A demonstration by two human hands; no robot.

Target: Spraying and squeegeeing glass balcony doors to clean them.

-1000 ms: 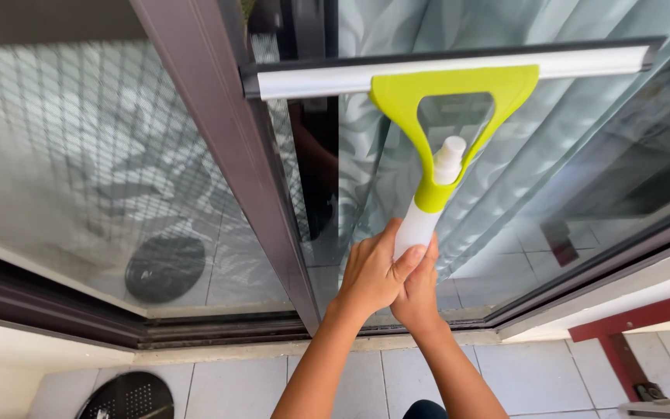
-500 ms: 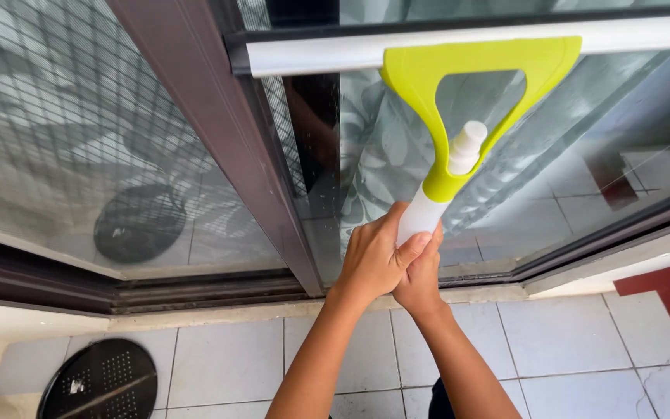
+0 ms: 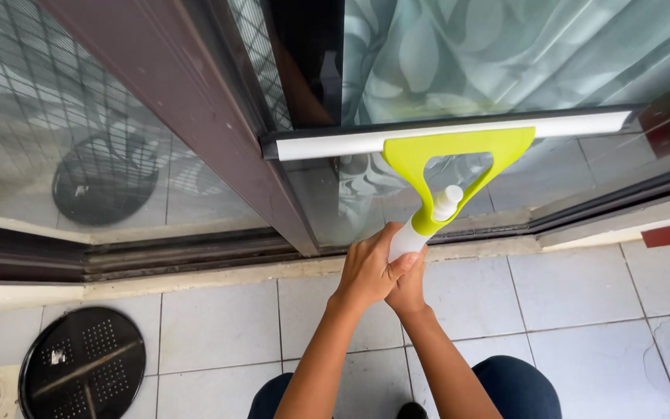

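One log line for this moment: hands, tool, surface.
left hand: grips squeegee handle | right hand: grips handle underneath | squeegee: blade flat on glass door | round black grille: on floor

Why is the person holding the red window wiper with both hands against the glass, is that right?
Almost right. The head view shows the window wiper is yellow-green with a white blade, not red. The left hand and right hand do both grip its handle, and the blade lies against the glass.

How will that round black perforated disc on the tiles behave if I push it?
The black disc lies flat on the tiled floor, so it would probably slide, not roll. It looks thin and perforated, so likely light and rigid. Both hands, left hand and right hand, grip the squeegee.
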